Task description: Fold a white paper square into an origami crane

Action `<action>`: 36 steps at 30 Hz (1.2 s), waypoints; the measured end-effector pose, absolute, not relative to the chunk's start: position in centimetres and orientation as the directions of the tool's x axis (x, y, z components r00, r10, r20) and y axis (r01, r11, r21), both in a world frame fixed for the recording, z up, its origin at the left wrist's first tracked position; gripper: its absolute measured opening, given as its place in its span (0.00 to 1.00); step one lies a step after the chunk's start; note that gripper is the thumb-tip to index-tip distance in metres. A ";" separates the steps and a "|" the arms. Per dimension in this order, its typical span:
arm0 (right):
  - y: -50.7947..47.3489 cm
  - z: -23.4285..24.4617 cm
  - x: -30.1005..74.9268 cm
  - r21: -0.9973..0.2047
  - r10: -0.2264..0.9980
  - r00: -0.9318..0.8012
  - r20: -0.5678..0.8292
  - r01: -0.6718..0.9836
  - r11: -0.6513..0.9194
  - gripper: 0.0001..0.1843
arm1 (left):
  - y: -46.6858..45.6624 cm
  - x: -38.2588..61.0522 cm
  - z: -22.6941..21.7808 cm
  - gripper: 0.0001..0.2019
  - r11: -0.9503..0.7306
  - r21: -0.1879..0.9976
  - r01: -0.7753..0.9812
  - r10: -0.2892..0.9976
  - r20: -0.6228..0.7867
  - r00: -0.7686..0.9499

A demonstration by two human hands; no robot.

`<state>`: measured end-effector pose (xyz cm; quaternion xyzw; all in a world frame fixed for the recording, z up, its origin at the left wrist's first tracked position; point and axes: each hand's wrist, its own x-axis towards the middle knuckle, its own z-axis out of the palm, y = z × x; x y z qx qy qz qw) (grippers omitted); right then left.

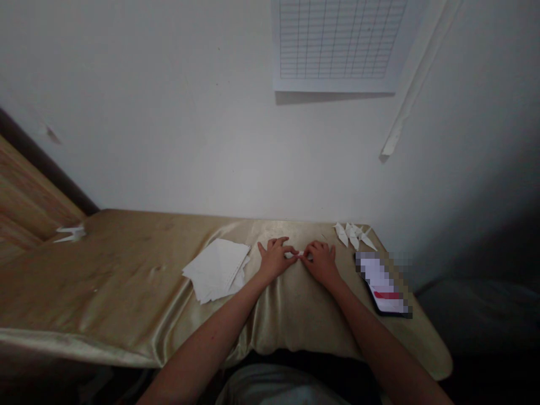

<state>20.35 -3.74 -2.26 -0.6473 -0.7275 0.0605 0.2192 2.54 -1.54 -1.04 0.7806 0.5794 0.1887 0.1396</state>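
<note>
Left hand (277, 259) and right hand (323, 261), thumbs and fingertips pinched together, hold 1 small white paper piece (301, 253) at the satin-covered tabletop (312, 315), between stacked paper sheets (217, 267) and a smartphone (382, 284); folded paper cranes (353, 236) lie beyond the phone.

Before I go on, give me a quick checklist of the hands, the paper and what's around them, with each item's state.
1. Left hand and right hand both at the small paper piece: ok, fingertips meet at it.
2. Its folds sharp and aligned: cannot tell; it is tiny in view and mostly covered by fingers.
3. Paper sheets stacked square: not ok, their edges fan out unevenly.
4. Folded paper figures apart from the right hand: ok, they lie beyond it near the wall.
5. Phone apart from the right forearm: ok.
6. Tablecloth smooth: not ok, it is wrinkled beside the sheets.
</note>
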 end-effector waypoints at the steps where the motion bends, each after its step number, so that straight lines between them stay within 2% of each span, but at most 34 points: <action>1: -3.8 -2.2 20.4 -0.372 0.968 -0.069 0.243 0.914 0.159 0.11 | -1.6 2.6 -1.0 0.08 -0.290 0.437 0.852 0.957 0.135 0.256; 8: -3.7 -1.4 20.5 -0.392 0.974 -0.060 0.220 0.909 0.145 0.14 | -1.6 2.6 -0.9 0.08 -0.295 0.429 0.854 0.955 0.112 0.273; 19: -3.4 -1.3 20.2 -0.349 0.978 -0.021 0.210 0.932 0.095 0.12 | -1.3 2.6 -1.1 0.10 -0.303 0.407 0.862 0.951 0.067 0.302; 26: -3.1 -1.9 20.8 -0.394 0.973 -0.046 0.227 0.909 0.135 0.11 | -0.9 2.1 -1.0 0.12 -0.320 0.391 0.863 0.937 -0.002 0.348; 36: -2.7 -1.3 21.4 -0.437 0.988 -0.061 0.144 0.892 0.118 0.07 | -0.7 0.8 -0.5 0.17 -0.375 0.350 0.858 0.902 -0.076 0.425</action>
